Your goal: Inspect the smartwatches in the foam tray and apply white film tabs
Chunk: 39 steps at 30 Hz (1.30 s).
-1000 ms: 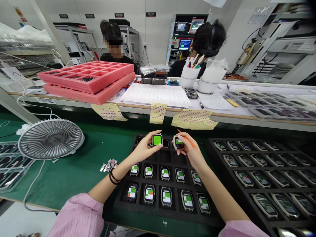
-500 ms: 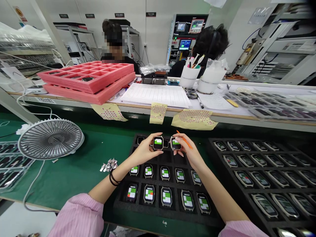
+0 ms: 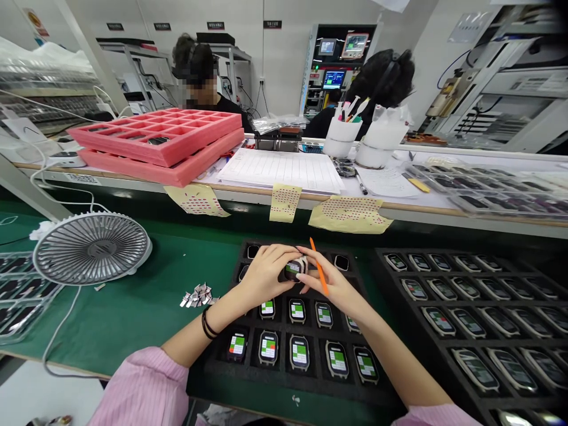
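Above the far rows of a black foam tray, my two hands meet around a smartwatch case with a lit green and white screen. My left hand is closed on it from the left. From the right, my right hand grips the pale case edge with its fingertips, and a slim orange stick is tucked between its fingers. Whether a second case sits behind the first cannot be made out, as fingers cover it. Below, strapless watches with green screens fill the near rows of the tray.
Another black tray of watches stands at the right. On the left are a white fan and a pile of small silvery pieces. A shelf with pink foam trays and papers crosses behind; two people sit beyond.
My hands, apart before with a lit watch in each, have come together over the tray. The screen now faces more to one side, and the orange stick stands steeper.
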Available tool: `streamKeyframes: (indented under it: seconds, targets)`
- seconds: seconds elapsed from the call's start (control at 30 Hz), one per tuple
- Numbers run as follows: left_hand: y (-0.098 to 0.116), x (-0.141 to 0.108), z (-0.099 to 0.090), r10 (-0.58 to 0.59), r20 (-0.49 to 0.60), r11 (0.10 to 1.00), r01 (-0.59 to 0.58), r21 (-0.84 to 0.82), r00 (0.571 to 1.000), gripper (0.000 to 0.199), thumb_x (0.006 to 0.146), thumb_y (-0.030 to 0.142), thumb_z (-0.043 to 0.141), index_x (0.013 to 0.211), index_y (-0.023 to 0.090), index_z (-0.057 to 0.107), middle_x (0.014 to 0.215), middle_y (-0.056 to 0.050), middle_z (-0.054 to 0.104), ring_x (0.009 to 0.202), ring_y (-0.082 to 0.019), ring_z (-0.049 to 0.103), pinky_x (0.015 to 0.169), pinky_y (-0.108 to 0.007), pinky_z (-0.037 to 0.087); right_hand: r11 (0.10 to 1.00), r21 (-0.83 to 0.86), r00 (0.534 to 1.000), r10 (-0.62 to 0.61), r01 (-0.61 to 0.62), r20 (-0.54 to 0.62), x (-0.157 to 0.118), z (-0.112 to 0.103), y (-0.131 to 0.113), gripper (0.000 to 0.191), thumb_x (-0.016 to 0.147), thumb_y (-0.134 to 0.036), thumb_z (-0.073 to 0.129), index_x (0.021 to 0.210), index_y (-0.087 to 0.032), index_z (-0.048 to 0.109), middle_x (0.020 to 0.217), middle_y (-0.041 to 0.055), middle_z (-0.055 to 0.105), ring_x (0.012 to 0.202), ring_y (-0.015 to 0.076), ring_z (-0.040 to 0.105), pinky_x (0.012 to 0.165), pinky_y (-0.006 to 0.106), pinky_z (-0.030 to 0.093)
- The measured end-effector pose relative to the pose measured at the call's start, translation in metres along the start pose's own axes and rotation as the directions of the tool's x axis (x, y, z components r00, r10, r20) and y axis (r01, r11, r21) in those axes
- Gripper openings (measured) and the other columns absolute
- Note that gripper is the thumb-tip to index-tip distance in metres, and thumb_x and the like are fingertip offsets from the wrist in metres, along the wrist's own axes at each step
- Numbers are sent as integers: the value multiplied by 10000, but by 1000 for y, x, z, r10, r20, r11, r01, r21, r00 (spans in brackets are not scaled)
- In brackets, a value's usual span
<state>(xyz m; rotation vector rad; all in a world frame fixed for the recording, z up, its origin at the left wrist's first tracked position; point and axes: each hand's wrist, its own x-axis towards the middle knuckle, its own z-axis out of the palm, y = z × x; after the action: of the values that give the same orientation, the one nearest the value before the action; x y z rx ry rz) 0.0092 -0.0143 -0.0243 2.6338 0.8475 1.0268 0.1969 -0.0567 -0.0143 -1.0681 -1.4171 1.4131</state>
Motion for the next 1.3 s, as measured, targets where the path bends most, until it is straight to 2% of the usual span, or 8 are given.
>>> streamKeyframes:
  seconds: [0.13,0.27,0.53,0.7,1.0,1.17,1.23,1.3]
  targets:
    - [3,3,-9,51,-111,986,-68,-155,992,410,748,211,692,1144,197,586,1148,-93,668,1100,-256,580,949,-400,427,989,150,996,-9,-6,94,3,-8,-3,468,765,-326,748,1212,-305,612,1150,37,656,951,178,656,888,349,532]
    - [8,3,-12,74,-106,972,-95,-215,992,426,733,212,693,1149,216,600,1158,-93,663,1100,-264,579,965,-415,420,967,243,978,20,-71,208,3,-12,0,404,757,-372,755,1133,-254,667,1083,57,691,988,206,658,893,356,513]
    - [10,2,-7,65,-90,969,-84,-230,994,458,715,198,684,1164,229,605,1150,-90,666,1097,-269,580,964,-418,418,968,248,985,1,-45,174,1,-12,4,391,722,-398,780,1065,-232,687,981,59,719,966,233,677,916,404,505]
    - [11,2,-6,81,-117,965,-107,-238,990,455,727,203,688,1173,224,601,1147,-95,660,1083,-260,587,941,-406,432,962,269,982,-8,-44,187,1,-10,0,364,715,-329,786,1053,-243,683,956,37,722,927,202,681,878,343,509]
    - [16,1,-3,71,-77,963,-89,-254,994,442,735,215,687,1169,237,607,1160,-100,654,1097,-277,587,958,-434,421,967,248,994,21,-48,108,-1,-3,-1,366,620,-269,821,956,-228,685,846,20,722,806,226,706,755,356,556]
    - [13,0,-7,42,-110,948,-75,-310,993,477,728,194,708,1191,236,604,1295,-125,576,1202,-288,543,1003,-441,437,992,124,991,-42,26,124,-1,-11,-6,478,684,-315,806,1127,-258,636,1041,55,720,996,249,685,910,419,527]
    - [11,0,-10,12,-131,935,-57,-349,991,481,732,170,702,1199,221,598,1343,-131,549,1227,-281,538,1015,-429,449,990,67,992,-129,128,13,-2,-17,-12,446,753,-350,759,1170,-271,621,1110,65,714,1060,251,667,981,444,486]
    - [10,-1,-14,-29,-130,924,-23,-382,991,479,745,151,689,1209,207,589,1295,-119,602,1175,-258,588,998,-401,475,969,34,960,-239,246,-144,-7,-23,-16,354,863,-429,629,1182,-275,626,1048,68,741,938,247,709,940,467,504]
